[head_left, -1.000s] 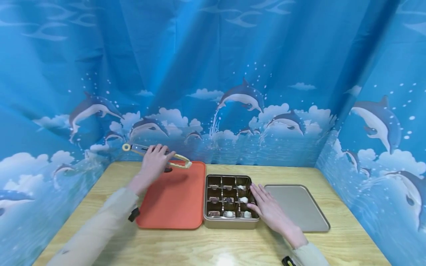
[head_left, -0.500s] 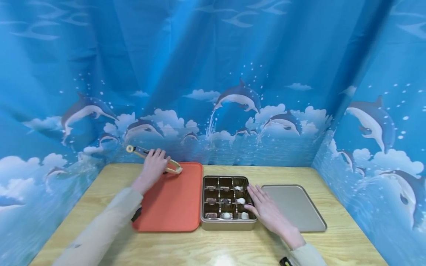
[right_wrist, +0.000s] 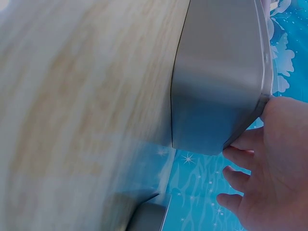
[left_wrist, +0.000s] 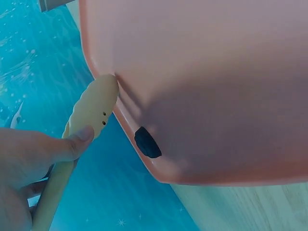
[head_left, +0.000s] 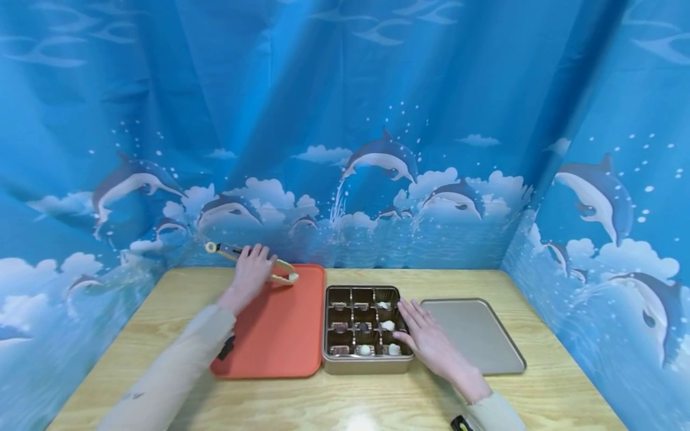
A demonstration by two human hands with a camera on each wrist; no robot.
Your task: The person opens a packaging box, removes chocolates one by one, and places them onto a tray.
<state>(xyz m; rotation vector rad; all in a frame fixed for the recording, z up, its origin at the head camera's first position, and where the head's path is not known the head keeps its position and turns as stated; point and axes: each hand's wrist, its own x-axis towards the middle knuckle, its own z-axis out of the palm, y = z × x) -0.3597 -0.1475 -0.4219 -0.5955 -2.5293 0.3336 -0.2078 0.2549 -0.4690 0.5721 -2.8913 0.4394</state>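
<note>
My left hand (head_left: 251, 275) grips cream-tipped tongs (head_left: 283, 271) over the back of the orange-red tray (head_left: 280, 335). In the left wrist view, a dark, chocolate-like piece (left_wrist: 147, 143) lies near the tray's corner, apart from the tongs' tip; whether the tips hold anything cannot be seen. Right of the tray stands a bronze-coloured tin (head_left: 366, 365) with a brown divided insert, where dark and white pieces sit in several compartments. My right hand (head_left: 428, 341) rests against the tin's right side, fingers extended; in the right wrist view they touch its rim and wall.
A flat bronze-coloured lid (head_left: 474, 335) lies on the wooden table (head_left: 291, 404) to the right of the tin, partly behind my right hand. A blue dolphin-print curtain (head_left: 323, 120) hangs along the table's back and sides.
My left hand has lowered the tongs toward the tray, and their tips have shifted left. The right hand stays at the tin's side. The head view has turned slightly.
</note>
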